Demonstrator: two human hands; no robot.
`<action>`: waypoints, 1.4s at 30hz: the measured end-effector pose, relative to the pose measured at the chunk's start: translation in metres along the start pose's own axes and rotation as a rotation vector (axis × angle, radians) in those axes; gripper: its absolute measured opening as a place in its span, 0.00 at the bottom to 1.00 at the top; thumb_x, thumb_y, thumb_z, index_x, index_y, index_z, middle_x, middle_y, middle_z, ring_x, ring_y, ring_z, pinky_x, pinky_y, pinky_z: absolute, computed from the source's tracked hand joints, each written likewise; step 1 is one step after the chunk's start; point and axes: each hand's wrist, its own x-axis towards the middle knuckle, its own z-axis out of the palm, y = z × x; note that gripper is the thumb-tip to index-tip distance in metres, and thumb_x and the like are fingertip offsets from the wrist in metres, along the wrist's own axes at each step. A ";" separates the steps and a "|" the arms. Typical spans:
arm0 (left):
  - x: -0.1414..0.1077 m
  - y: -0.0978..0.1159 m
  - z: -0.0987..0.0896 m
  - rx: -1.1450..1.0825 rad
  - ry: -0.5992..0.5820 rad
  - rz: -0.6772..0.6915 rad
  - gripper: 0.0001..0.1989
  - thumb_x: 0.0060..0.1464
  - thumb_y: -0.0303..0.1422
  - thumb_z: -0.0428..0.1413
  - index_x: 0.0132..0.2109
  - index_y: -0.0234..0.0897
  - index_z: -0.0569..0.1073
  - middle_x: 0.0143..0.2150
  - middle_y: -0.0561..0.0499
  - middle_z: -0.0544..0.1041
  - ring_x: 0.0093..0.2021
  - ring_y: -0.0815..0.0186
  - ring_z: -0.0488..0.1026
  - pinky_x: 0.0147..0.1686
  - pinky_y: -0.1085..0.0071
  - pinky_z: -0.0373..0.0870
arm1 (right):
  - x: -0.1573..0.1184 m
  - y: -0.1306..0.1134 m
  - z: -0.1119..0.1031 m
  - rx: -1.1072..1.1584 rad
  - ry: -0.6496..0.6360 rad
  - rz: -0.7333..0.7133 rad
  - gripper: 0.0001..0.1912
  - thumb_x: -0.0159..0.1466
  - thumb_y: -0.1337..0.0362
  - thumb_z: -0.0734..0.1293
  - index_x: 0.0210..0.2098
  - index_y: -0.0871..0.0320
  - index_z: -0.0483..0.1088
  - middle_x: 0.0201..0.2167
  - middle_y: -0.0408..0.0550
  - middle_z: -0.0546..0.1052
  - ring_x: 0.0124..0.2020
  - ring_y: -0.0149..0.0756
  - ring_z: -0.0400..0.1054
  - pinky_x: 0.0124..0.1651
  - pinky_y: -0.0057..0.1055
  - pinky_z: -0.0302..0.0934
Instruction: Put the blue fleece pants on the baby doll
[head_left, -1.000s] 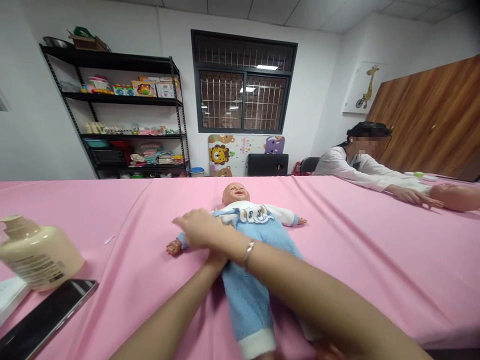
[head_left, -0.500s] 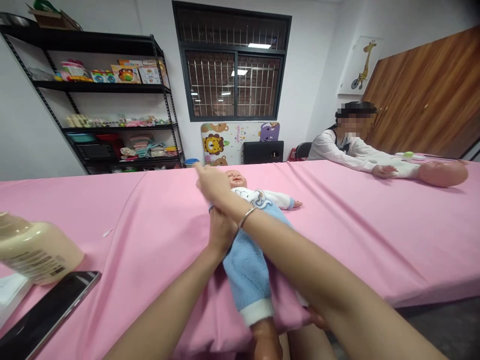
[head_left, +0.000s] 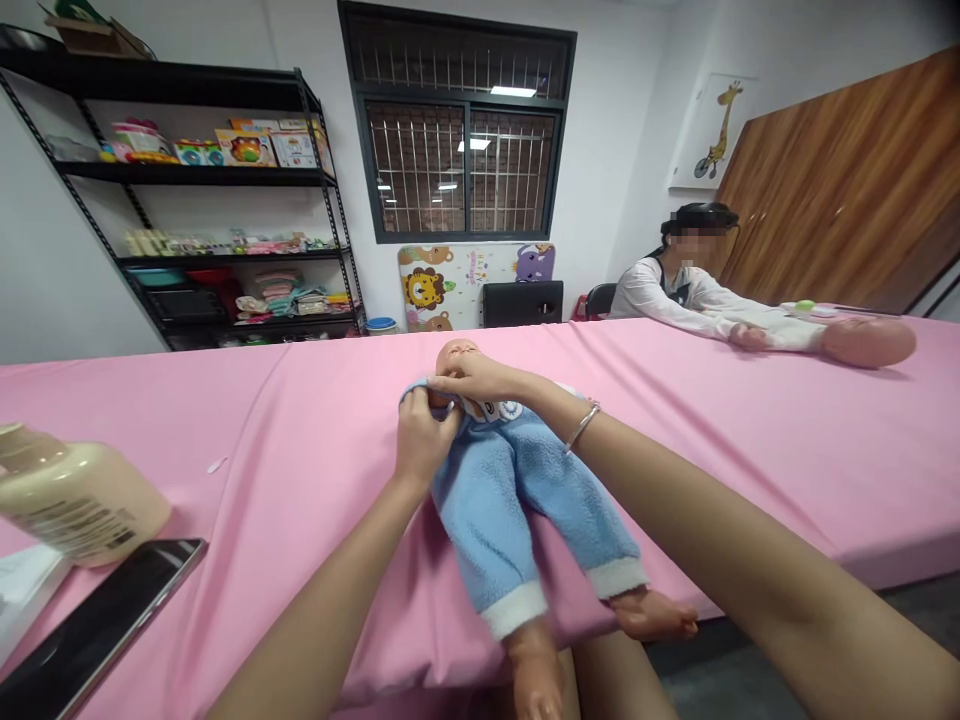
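A baby doll [head_left: 517, 500] in a blue fleece suit with white cuffs lies on its back on the pink table cover [head_left: 262, 440], bare feet hanging over the near edge. My left hand [head_left: 421, 443] grips the blue cloth at the doll's left shoulder. My right hand [head_left: 480, 380], with a silver bracelet on its wrist, pinches the garment's collar just under the doll's chin. The doll's head [head_left: 456, 352] shows behind my fingers; its arms are hidden.
A cream pump bottle [head_left: 79, 495] and a dark phone [head_left: 97, 625] lie at the near left. At the far right another person [head_left: 686, 285] leans on the table beside a second doll [head_left: 866, 340]. A black shelf rack [head_left: 202, 200] with toys stands by the back wall.
The doll has been pulled toward me, so its feet now hang off the table edge. My right hand has come down from the doll's head to the collar; the doll's arms are no longer visible.
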 end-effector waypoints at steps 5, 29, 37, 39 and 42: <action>0.002 0.001 0.001 -0.007 -0.142 0.015 0.09 0.46 0.28 0.55 0.37 0.37 0.64 0.37 0.46 0.69 0.43 0.56 0.66 0.45 0.60 0.65 | -0.002 0.004 -0.010 0.348 0.065 0.081 0.12 0.56 0.60 0.68 0.33 0.66 0.70 0.23 0.44 0.71 0.24 0.25 0.63 0.28 0.21 0.56; 0.023 -0.126 -0.033 -0.215 0.382 -0.793 0.15 0.35 0.21 0.49 0.34 0.37 0.57 0.35 0.47 0.66 0.40 0.57 0.66 0.43 0.51 0.64 | 0.020 0.028 0.057 -0.482 0.198 0.152 0.17 0.62 0.61 0.60 0.47 0.65 0.66 0.43 0.60 0.71 0.50 0.48 0.61 0.49 0.41 0.54; 0.018 -0.067 -0.023 -0.089 0.088 -0.231 0.11 0.53 0.31 0.48 0.44 0.37 0.65 0.43 0.46 0.70 0.41 0.61 0.69 0.45 0.62 0.65 | -0.032 0.056 0.023 -0.477 0.192 0.164 0.17 0.63 0.58 0.60 0.45 0.63 0.67 0.44 0.58 0.72 0.46 0.44 0.64 0.48 0.36 0.55; 0.011 -0.051 -0.013 -0.096 -0.174 -0.161 0.14 0.56 0.37 0.46 0.48 0.37 0.63 0.41 0.47 0.71 0.35 0.62 0.70 0.40 0.64 0.67 | -0.047 0.083 0.019 -0.252 0.240 0.290 0.17 0.63 0.57 0.59 0.45 0.63 0.67 0.41 0.56 0.73 0.42 0.40 0.66 0.43 0.32 0.56; 0.003 -0.040 -0.001 -0.024 -0.404 -0.089 0.15 0.58 0.40 0.44 0.48 0.37 0.64 0.40 0.46 0.72 0.39 0.60 0.70 0.41 0.63 0.65 | -0.068 0.122 0.028 0.066 0.347 0.379 0.15 0.63 0.57 0.58 0.38 0.63 0.68 0.36 0.52 0.74 0.36 0.35 0.66 0.38 0.28 0.56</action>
